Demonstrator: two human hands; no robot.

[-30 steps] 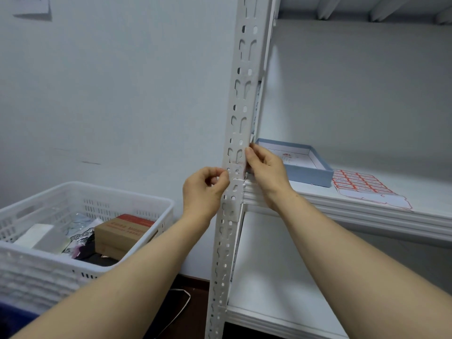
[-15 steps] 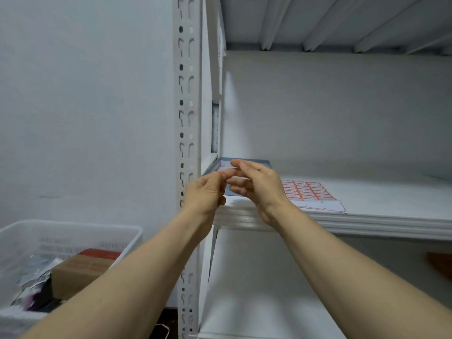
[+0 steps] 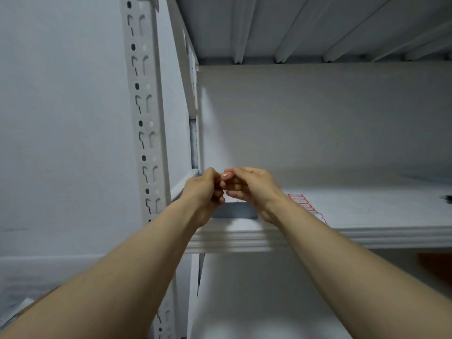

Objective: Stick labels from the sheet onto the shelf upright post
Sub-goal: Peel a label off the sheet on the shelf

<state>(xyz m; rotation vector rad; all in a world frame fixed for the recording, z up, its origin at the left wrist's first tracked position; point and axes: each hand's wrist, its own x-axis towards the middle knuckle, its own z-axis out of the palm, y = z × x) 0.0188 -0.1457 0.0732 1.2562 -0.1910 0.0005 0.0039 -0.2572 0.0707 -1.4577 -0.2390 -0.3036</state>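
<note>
The white perforated upright post stands left of centre. My left hand and my right hand meet fingertip to fingertip over the shelf board, right of the post. Both have curled fingers that pinch a tiny pale piece, seemingly a label, though it is too small to be sure. The label sheet, white with red-outlined labels, lies on the shelf and is partly hidden by my right wrist. I see no label on the visible part of the post.
A shallow blue box sits on the shelf just under my hands. The ribbed underside of the upper shelf is overhead. A lower shelf board lies below. A plain wall is on the left.
Both hands left the post and moved right together to above the shelf, fingertips still touching. The view tilted up, so the white basket dropped out of sight.
</note>
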